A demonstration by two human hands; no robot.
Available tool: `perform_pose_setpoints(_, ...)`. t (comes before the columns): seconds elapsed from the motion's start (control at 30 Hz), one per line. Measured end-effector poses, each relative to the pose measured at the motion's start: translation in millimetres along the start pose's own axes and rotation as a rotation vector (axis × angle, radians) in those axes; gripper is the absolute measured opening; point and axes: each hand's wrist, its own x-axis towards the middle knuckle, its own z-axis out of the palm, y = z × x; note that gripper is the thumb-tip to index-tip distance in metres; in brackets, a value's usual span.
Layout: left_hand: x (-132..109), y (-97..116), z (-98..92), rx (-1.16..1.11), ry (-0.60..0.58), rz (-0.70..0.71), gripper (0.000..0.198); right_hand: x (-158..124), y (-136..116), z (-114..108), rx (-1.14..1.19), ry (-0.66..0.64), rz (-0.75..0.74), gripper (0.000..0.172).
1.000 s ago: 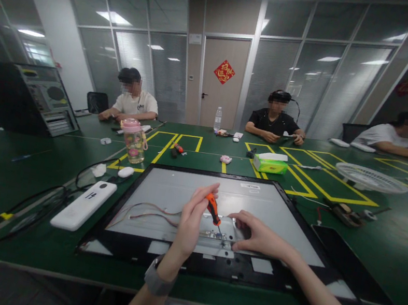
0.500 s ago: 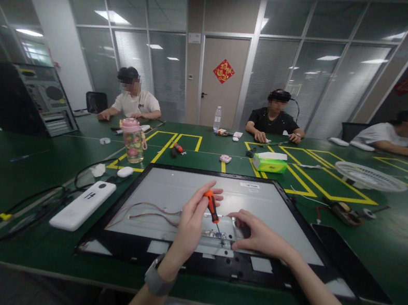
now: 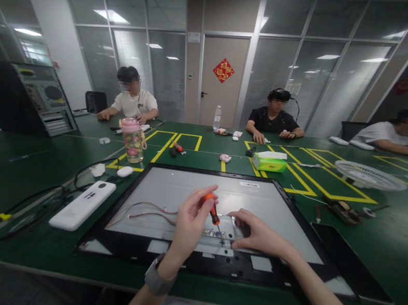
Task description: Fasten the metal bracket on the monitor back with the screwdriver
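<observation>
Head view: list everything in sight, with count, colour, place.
Table: 1, green, under the panel
Panel: 1, grey, near side
Screwdriver: 1, orange-black, over panel
Wires: several, brownish, on panel
White slab: 1, white, left of panel
Cables: several, black, left of panel
Drinking cup: 1, pink-lidded, beyond white slab
Computer case: 1, black, far left
Water bottle: 1, clear, far side
Tissue pack: 1, green, beyond panel
Round grille: 1, white, right side
Dark slab: 1, black, right of panel
People: at least 3, white or black tops, far side
Watch: 1, grey, left wrist
Left hand: 1, bare, holding screwdriver
Right hand: 1, bare, at panel's middle
</observation>
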Motion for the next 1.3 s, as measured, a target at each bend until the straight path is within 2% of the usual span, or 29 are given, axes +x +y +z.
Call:
perform_pose_setpoints(0.1,0.4,-0.3,-1.5,0.118,0.053,0.068,0.022,0.1,-1.4,-0.7,-0.003,-0.006,0.006,0.067)
perform_pose_setpoints(0.17,0.5,0.7,-3.1,0.12,0.061,0.065,0.025,-0.2,-1.9,-1.3,-0.006,-0.007,0.008,0.068)
perform_pose_setpoints(0.37,-2.5,2.2,-2.0,-0.129,-0.092,-0.044,0.036,-0.6,-0.3,-1.0,-0.003,-0.002,0.002,0.068)
perform_pose_setpoints(0.43,-3.0,0.4,-0.8,-0.096,-0.103,-0.018,0.031,-0.3,1.1,-0.2,-0.003,-0.001,0.001,0.068)
perform_pose_setpoints(0.53,-2.5,-1.8,-0.3,0.032,-0.048,0.059,0.021,0.1,2.6,0.7,-0.003,0.006,-0.001,0.069)
perform_pose_setpoints(0.6,-2.3,-1.5,-0.5,0.072,-0.035,0.06,0.024,0.2,2.1,0.7,-0.001,0.005,0.002,0.069)
perform_pose_setpoints(0.7,-3.1,0.0,0.0,-0.013,-0.117,-0.003,0.036,0.2,0.2,0.0,0.001,0.004,0.007,0.068)
perform_pose_setpoints(0.8,-3.8,-1.5,1.7,-0.075,-0.159,-0.03,0.038,0.5,-0.6,-0.4,0.0,0.005,0.004,0.069)
perform_pose_setpoints(0.93,-2.6,-6.7,2.0,0.081,-0.06,0.048,0.028,0.9,1.2,0.1,0.002,0.001,0.006,0.071)
perform_pose_setpoints(1.03,-2.4,-6.3,0.7,0.174,0.008,0.071,0.03,0.9,1.9,0.3,-0.001,-0.004,0.011,0.071)
perform_pose_setpoints(1.2,-4.1,-4.8,1.4,0.058,-0.03,0.009,0.038,0.4,-0.1,-0.6,0.001,-0.003,0.006,0.068)
perform_pose_setpoints(1.3,-3.6,-8.2,1.5,0.113,-0.027,0.053,0.036,0.1,-0.8,-0.9,0.002,-0.004,0.001,0.068)
